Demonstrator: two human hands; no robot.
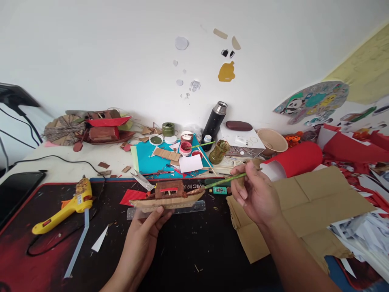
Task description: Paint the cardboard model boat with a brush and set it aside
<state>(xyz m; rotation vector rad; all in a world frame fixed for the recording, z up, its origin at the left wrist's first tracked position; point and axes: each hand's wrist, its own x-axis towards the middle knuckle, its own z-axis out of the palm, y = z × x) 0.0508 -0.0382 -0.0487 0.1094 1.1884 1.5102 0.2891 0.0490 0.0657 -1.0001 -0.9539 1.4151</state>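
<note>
My left hand (144,233) grips a small cardboard model boat (168,200) from below, thumb on its near side. The hull is bare tan cardboard; the cabin on top is brown with a red strip. In my right hand (257,196) is a thin green-handled paintbrush (223,181), pinched between thumb and fingers. Its brown-stained tip meets the right end of the boat, beside the cabin. Beneath the boat lies a clear ruler (197,207). A pair of scissors (142,181) and a red corrugated piece (129,197) are just behind it on the left.
A yellow glue gun (75,202) with its stick lies left on the dark mat. Behind are open paint jars (186,148), a black thermos (215,121) and finished model boats (105,134). Cardboard sheets (319,194) and a red roll (299,158) occupy the right.
</note>
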